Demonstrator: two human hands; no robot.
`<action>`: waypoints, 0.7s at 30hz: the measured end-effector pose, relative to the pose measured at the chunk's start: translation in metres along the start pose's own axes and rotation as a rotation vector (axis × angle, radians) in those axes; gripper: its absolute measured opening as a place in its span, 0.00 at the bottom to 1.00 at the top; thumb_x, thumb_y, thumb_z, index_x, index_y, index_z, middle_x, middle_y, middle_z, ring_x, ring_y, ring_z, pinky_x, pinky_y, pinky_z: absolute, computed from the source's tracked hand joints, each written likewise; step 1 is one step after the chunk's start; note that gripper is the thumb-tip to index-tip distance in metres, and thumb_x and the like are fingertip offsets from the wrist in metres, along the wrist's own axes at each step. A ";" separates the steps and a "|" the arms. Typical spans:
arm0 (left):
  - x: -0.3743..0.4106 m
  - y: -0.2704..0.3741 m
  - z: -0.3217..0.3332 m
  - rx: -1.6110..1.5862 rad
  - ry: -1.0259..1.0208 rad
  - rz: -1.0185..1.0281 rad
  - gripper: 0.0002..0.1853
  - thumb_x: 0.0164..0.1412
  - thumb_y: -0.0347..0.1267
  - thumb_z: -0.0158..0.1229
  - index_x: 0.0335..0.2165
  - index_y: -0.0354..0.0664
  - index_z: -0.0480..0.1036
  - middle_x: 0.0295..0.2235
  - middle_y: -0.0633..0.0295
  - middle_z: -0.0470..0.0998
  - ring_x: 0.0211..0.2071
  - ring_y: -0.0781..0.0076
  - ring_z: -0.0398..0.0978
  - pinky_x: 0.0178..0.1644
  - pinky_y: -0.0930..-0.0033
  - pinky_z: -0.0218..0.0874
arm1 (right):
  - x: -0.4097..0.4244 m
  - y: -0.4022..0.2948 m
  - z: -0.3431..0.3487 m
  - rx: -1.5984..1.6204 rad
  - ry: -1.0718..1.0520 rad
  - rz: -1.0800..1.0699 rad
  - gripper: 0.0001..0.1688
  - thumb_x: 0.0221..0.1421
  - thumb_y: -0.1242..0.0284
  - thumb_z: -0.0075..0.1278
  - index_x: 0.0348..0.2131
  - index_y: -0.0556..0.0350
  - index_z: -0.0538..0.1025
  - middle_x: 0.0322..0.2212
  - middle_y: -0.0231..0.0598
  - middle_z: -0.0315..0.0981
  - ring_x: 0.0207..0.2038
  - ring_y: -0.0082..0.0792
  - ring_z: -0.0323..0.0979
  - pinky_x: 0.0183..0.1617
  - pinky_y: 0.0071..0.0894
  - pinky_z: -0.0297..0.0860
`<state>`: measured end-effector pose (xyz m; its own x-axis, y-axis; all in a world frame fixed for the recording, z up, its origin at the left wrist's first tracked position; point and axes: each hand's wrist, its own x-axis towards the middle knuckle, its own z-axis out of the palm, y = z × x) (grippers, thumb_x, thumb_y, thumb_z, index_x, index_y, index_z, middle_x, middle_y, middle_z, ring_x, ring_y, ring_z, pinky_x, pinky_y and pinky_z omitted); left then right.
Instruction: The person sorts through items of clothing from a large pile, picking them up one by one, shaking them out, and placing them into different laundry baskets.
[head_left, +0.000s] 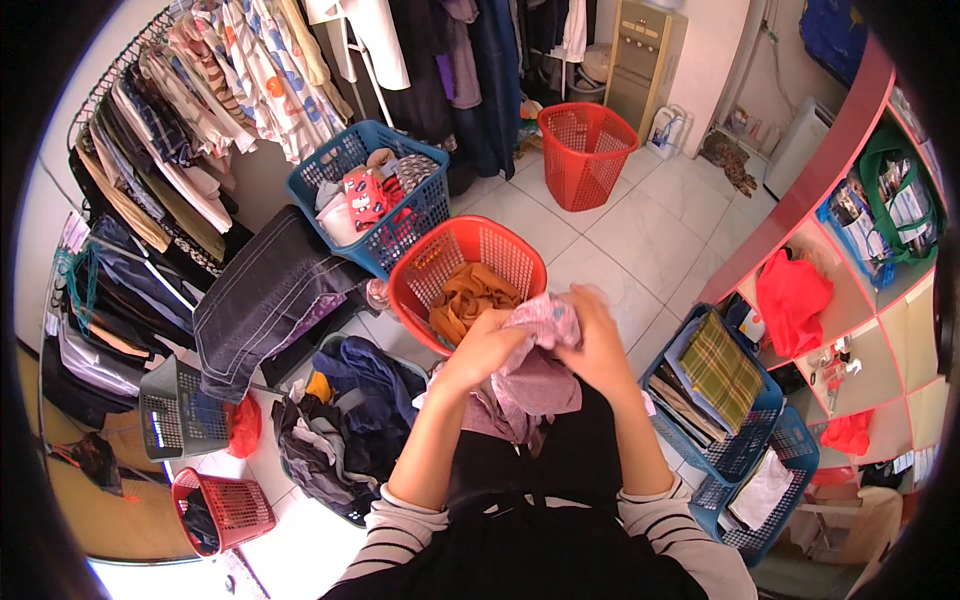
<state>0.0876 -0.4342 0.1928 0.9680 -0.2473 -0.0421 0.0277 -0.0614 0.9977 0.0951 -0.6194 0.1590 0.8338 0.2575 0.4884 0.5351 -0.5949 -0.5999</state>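
Note:
A pink patterned garment (551, 322) is bunched between my two hands, in front of my lap. My left hand (491, 341) grips its left side, and my right hand (596, 334) has hold of the right side, slightly blurred. Below, a mauve-pink part of cloth (532, 386) hangs down over my black apron; whether it is the same piece I cannot tell. Just beyond my left hand stands a red plastic laundry basket (409, 277) with a crumpled orange-brown cloth (472, 296) inside.
A blue basket (300, 184) of clothes stands behind the red one. Dark clothes (352, 405) heap at left. Folded clothes (720, 367) fill a blue basket (772, 424) at right, near shelving (847, 292). Another red basket (589, 157) stands by a water dispenser (641, 67). Garments hang on racks (112, 82).

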 end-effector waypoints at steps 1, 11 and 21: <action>-0.004 0.001 -0.007 -0.080 -0.076 0.044 0.11 0.47 0.29 0.48 0.25 0.31 0.73 0.23 0.62 0.74 0.26 0.79 0.68 0.31 0.75 0.59 | -0.013 0.008 0.012 -0.142 -0.090 0.032 0.30 0.33 0.78 0.53 0.43 0.56 0.67 0.45 0.50 0.63 0.49 0.48 0.62 0.51 0.40 0.59; 0.005 -0.084 -0.061 0.615 0.366 0.128 0.24 0.37 0.32 0.60 0.38 0.38 0.71 0.35 0.53 0.73 0.36 0.62 0.71 0.42 0.65 0.60 | -0.026 0.008 0.021 1.890 -0.015 0.776 0.22 0.47 0.73 0.42 0.43 0.66 0.68 0.39 0.45 0.70 0.41 0.38 0.69 0.48 0.35 0.64; -0.045 -0.029 0.012 0.388 0.254 0.321 0.15 0.48 0.34 0.58 0.32 0.31 0.70 0.32 0.52 0.70 0.36 0.61 0.68 0.42 0.67 0.58 | -0.042 0.003 0.032 1.929 0.091 0.588 0.36 0.35 0.78 0.51 0.49 0.65 0.60 0.41 0.47 0.67 0.43 0.43 0.67 0.50 0.41 0.64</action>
<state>0.0405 -0.4332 0.1648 0.9436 -0.0748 0.3225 -0.3257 -0.3843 0.8639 0.0661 -0.6081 0.1167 0.9523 0.3050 0.0059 -0.2777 0.8746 -0.3974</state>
